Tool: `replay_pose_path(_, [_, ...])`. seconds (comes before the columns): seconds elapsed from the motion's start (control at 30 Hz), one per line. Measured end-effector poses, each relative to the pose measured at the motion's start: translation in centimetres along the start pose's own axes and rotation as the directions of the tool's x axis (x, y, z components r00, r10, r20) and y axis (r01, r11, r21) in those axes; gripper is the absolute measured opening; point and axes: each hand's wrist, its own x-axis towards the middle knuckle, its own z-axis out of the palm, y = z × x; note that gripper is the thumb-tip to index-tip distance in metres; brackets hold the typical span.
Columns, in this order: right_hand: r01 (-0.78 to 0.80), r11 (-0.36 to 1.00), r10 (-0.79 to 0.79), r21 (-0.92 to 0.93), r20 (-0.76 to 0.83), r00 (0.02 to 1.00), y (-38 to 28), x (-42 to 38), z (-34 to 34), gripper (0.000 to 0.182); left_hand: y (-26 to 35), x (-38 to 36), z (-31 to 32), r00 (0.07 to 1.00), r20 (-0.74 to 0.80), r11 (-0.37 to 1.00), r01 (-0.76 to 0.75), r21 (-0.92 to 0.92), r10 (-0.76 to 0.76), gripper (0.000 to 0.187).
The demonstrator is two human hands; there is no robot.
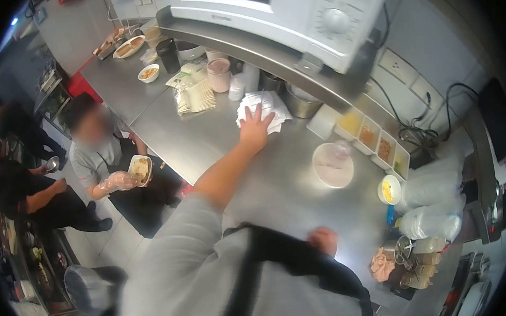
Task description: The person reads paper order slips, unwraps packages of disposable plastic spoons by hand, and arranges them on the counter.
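Observation:
My left hand (pixel 255 129) reaches across the steel counter (pixel 255 184) and lies with its fingers spread on a stack of white napkins (pixel 268 105). To the left of the napkins is a clear bag of beige packets (pixel 196 97). A pink-filled jar (pixel 219 75) stands between them, farther back. My right hand (pixel 323 241) is low over the counter near my body, partly hidden by my apron, and its fingers cannot be made out. A round white lid or plate (pixel 333 165) lies to the right.
A microwave (pixel 289 8) sits on the shelf above. Food trays (pixel 372 138), a yellow-filled bowl (pixel 389 189), plastic bags (pixel 431 186) and sauce bottles (pixel 425 266) line the right side. At the left, a co-worker (pixel 97 151) holds a food container (pixel 140 170); others stand behind.

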Motion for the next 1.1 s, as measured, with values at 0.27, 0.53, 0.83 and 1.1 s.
replay_pose_path(0.27, [0.061,0.998,-0.061,-0.009,-0.299,0.952,-6.7,5.5,3.2,0.012,-5.3,3.9,-4.7,0.932,0.010,0.895,-0.346,-0.281,0.363,0.061])
replay_pose_path(0.53, [0.002,0.994,-0.036,-0.106,-0.323,0.946,-7.3,6.1,3.9,0.012,-26.2,8.6,-4.5,0.993,-0.120,0.995,0.005,-0.100,-0.017,0.075])
replay_pose_path(0.83, [-0.062,0.991,0.014,-0.117,-0.375,0.927,-8.0,6.4,4.4,0.012,-28.4,10.5,-6.6,0.885,0.305,0.934,0.355,0.050,-0.352,0.113])
replay_pose_path(1.1, [-0.045,0.980,-0.023,-0.196,-0.333,0.943,-8.0,6.3,4.0,0.014,-32.7,8.7,-2.0,0.889,0.304,0.867,0.424,-0.263,-0.342,0.091])
